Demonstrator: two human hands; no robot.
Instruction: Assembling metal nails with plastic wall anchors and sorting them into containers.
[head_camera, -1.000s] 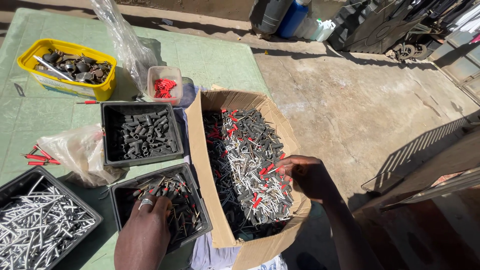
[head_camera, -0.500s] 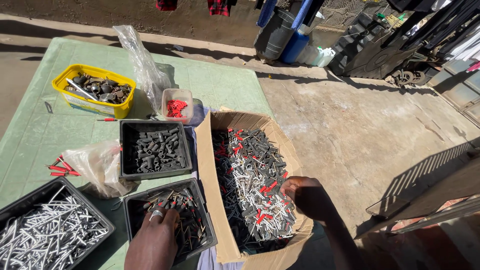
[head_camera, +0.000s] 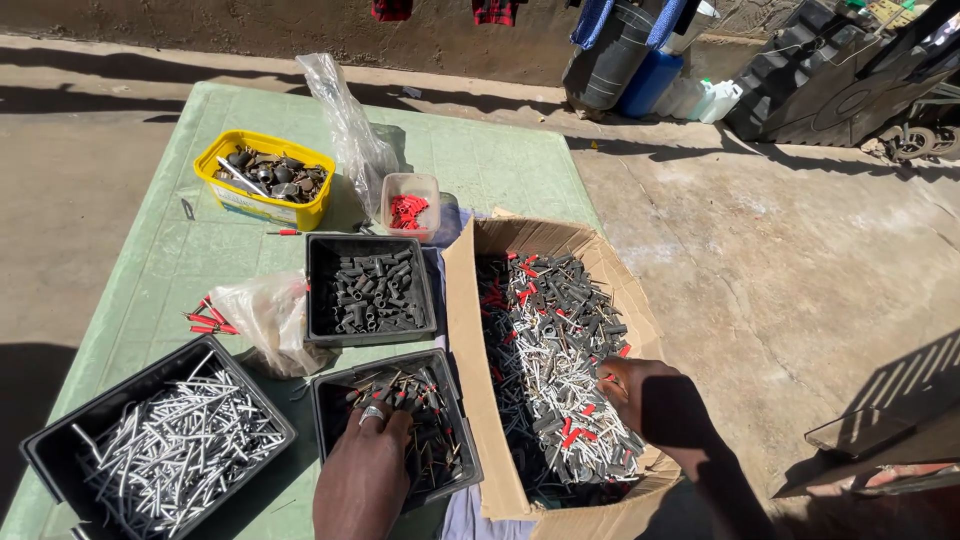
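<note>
Seen from the head camera, the left hand (head_camera: 365, 465), fingers curled, rests among thin dark pins in a small black plastic tray (head_camera: 335, 400) on the green table (head_camera: 180, 260), while the right hand (head_camera: 655, 400) digs into mixed grey, silver and red fasteners (head_camera: 550, 330) filling the open cardboard box (head_camera: 462, 330); its finger grip cannot be made out.

The box (head_camera: 462, 330) was matt brown cardboard, filled with shiny metal pins (head_camera: 555, 370) and dull red and grey plastic sleeves. The trays (head_camera: 318, 290) were matt black plastic, the tub (head_camera: 262, 207) glossy yellow plastic, the bag (head_camera: 352, 140) clear crinkled film. The table (head_camera: 180, 270) had a ribbed, dusty green surface.
</note>
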